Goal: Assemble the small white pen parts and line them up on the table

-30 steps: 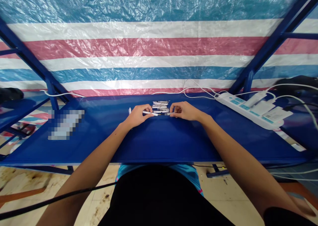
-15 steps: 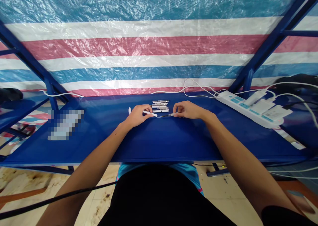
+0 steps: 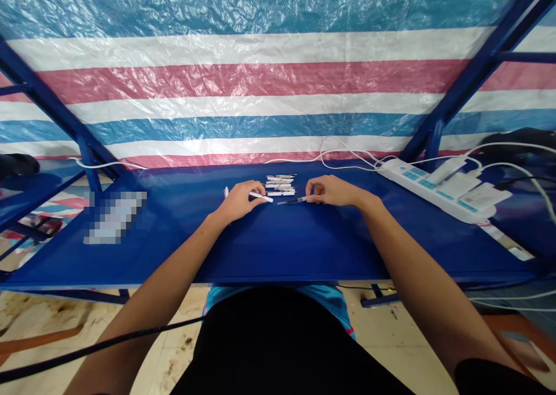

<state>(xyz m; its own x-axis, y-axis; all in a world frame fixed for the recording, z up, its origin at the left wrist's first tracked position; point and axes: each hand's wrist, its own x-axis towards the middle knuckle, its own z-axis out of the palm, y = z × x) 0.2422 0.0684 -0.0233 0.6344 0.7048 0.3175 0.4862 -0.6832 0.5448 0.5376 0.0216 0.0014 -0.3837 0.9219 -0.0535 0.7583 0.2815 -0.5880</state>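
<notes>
Between the closed fingers of my left hand (image 3: 240, 201) is a white pen barrel (image 3: 262, 197), its end pointing right. My right hand (image 3: 330, 190) pinches a thin pen refill (image 3: 293, 201) with a dark stretch along it, its tip pointing left at the barrel. A small gap separates barrel and refill, both low over the blue table (image 3: 295, 244). Just behind them lies a pile of several white pens (image 3: 280, 185) with dark tips. Another white pen-like piece (image 3: 226, 192) shows beside my left hand, partly hidden by it.
A white power strip (image 3: 434, 189) with plugged-in chargers and loose white cables (image 3: 343, 152) sits at the right. A pixelated flat object (image 3: 115, 218) lies at the left. Blue metal frame bars (image 3: 469, 70) and a striped plastic sheet (image 3: 260, 82) stand behind the table.
My right hand has shifted slightly right with the refill, so its tip is a little farther from the barrel. My left hand has barely moved.
</notes>
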